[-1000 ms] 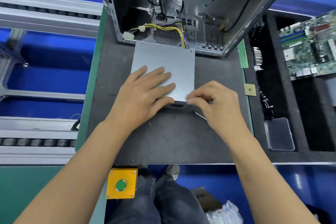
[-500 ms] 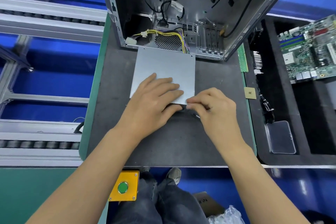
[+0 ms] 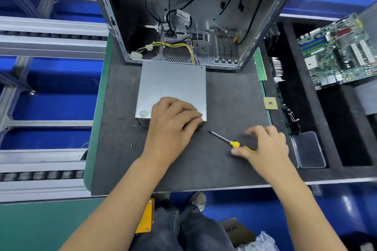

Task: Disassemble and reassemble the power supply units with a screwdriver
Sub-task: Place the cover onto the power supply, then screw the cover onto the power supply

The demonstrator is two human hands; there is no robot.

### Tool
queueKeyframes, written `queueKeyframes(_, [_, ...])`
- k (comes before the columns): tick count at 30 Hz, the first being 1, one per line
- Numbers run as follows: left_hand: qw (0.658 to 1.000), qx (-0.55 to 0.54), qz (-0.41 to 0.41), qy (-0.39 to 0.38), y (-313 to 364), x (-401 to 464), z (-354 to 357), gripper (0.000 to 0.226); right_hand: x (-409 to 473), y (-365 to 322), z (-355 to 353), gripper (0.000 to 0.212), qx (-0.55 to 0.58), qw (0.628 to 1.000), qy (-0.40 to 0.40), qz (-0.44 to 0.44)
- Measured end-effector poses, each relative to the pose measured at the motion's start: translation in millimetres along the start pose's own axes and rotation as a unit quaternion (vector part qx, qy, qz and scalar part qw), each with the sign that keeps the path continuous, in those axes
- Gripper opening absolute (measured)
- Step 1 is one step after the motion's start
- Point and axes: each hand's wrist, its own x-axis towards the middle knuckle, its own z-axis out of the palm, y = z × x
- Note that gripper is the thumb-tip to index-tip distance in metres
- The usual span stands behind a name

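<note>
- Dark mat [image 3: 224,91] mid-frame; open case [image 3: 183,16] at top, motherboard [image 3: 336,51] upper right.
- PSU [image 3: 173,85], plain grey box, centre, touching case.
- Left hand [image 3: 173,122] grips PSU near edge.
- Right hand [image 3: 265,146], blurred, fingers curled at yellow-handled screwdriver [image 3: 226,139] lying on mat; hold: cannot tell.

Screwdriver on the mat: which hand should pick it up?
Right. The right hand is already at the screwdriver handle, fingers spread over it. The left hand is gripping the power supply unit, steadying it.
</note>
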Motion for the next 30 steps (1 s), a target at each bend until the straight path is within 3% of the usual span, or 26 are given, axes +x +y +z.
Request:
queueKeyframes(3, [1.0, 0.001, -0.015, -0.004, 0, -1, 1, 0.002, -10, 22, 9, 0.042, 0.0, 0.999, -0.053, 0.0])
queueKeyframes(6, [0.999, -0.006, -0.045, -0.015, 2, 0, 1, 0.004, -11, 28, 5, 0.022, 0.054, 0.997, 0.001, -0.052])
queueKeyframes(9, [0.997, -0.015, -0.072, -0.032, 3, 1, -1, 0.003, -8, 25, -12, 0.022, 0.232, 0.969, 0.074, -0.039])
queueKeyframes(11, [0.996, -0.017, -0.08, -0.036, 4, 2, -1, 0.003, -6, 16, -26, 0.019, 0.376, 0.92, 0.111, -0.029])
queueKeyframes(14, [0.996, -0.015, -0.084, -0.033, 5, 2, -1, 0.004, -3, -10, -45, 0.018, 0.602, 0.786, 0.141, -0.029])
queueKeyframes(15, [0.996, -0.014, -0.086, -0.032, 6, 2, -1, 0.004, -1, -18, -51, 0.013, 0.636, 0.757, 0.145, -0.032])
queueKeyframes(16, [0.996, -0.012, -0.087, -0.032, 6, 2, -1, 0.005, 0, -27, -55, 0.008, 0.641, 0.752, 0.149, -0.04])
queueKeyframes(20, [0.996, -0.01, -0.085, -0.033, 6, 2, -1, 0.005, 1, -51, -63, 0.012, 0.525, 0.823, 0.183, -0.113])
queueKeyframes(30, [0.996, -0.01, -0.085, -0.033, 5, 2, 0, 0.004, 2, -85, -74, 0.022, 0.448, 0.848, 0.162, -0.232])
